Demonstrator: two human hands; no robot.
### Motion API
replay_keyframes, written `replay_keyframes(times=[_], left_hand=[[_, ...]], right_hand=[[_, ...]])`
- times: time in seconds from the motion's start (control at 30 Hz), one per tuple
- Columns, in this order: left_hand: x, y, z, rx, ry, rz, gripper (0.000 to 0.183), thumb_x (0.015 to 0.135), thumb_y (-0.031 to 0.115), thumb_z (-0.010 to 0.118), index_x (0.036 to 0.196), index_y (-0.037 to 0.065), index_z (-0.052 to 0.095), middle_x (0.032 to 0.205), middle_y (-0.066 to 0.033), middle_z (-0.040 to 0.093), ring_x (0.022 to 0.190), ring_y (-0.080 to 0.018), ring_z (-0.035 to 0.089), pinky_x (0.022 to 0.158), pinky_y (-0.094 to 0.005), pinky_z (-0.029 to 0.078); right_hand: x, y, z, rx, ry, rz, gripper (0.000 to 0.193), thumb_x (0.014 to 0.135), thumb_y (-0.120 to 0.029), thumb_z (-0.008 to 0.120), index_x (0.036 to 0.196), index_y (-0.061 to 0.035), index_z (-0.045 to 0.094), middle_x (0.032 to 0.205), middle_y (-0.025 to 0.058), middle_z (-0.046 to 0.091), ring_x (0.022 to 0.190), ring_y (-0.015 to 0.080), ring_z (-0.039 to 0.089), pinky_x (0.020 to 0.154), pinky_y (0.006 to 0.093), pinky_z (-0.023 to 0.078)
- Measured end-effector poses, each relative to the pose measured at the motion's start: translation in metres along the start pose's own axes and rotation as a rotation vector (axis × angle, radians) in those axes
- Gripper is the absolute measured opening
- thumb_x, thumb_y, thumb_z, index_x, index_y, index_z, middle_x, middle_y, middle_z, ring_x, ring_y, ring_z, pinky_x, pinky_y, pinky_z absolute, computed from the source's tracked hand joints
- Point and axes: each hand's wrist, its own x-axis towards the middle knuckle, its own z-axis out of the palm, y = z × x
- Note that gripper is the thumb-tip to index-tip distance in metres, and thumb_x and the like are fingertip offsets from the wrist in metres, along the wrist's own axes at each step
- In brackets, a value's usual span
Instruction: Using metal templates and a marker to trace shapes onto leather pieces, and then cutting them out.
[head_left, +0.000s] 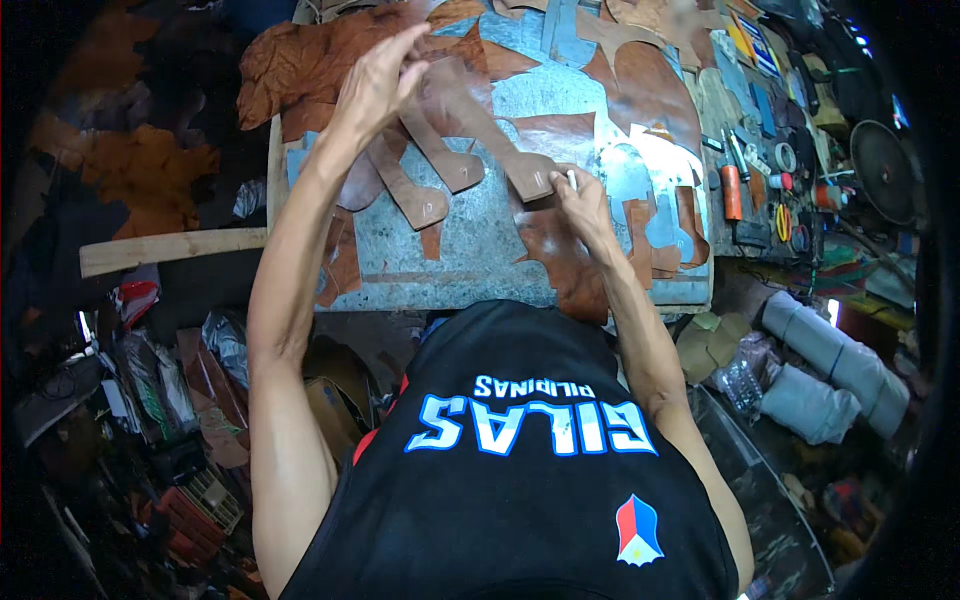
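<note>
My left hand (378,88) is raised over the far left of the work table, fingers stretched out and apart, with nothing in them. Its fingertips are near the blurred upper end of a long brown pattern piece (520,172). My right hand (584,208) pinches that piece at the edge of its wide, hooked end. A short white stick (571,180), perhaps a marker, shows between the right fingers. Two similar brown pattern pieces, the middle one (459,170) and the left one (420,203), lie side by side to the left. Each has light marks on its end.
Brown leather hides (300,68) and offcuts (570,262) cover much of the grey table top (460,278). Tools, an orange cylinder (732,193) and yellow-handled scissors (783,222) lie at the right. A wooden plank (170,250) juts out left. Wrapped rolls (835,345) lie on the lower right.
</note>
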Motion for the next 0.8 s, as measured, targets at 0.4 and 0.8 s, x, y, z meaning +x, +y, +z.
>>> replay_keyframes(times=[0.4,0.8], left_hand=[[-0.181,-0.008,0.025,0.292,-0.04,-0.454,0.023,0.088,0.019,0.063,0.096,-0.002,0.067,0.091,-0.0206,0.069,0.087,-0.0405,0.065,0.071,-0.0465,0.052],[-0.173,-0.013,0.062,0.308,-0.082,-0.663,0.04,0.083,0.033,0.07,0.088,-0.007,0.066,0.091,-0.0255,0.066,0.087,-0.0409,0.067,0.076,-0.0463,0.055]], right_hand=[[-0.008,-0.035,0.041,-0.598,0.076,-0.398,0.032,0.083,-0.021,0.062,0.105,0.0016,0.063,0.092,0.023,0.064,0.075,0.0418,0.064,0.066,0.0493,0.052],[0.036,-0.067,0.107,-0.832,-0.193,-0.256,0.047,0.079,-0.031,0.069,0.109,0.0038,0.061,0.104,0.0294,0.063,0.092,0.0416,0.066,0.078,0.0486,0.053]])
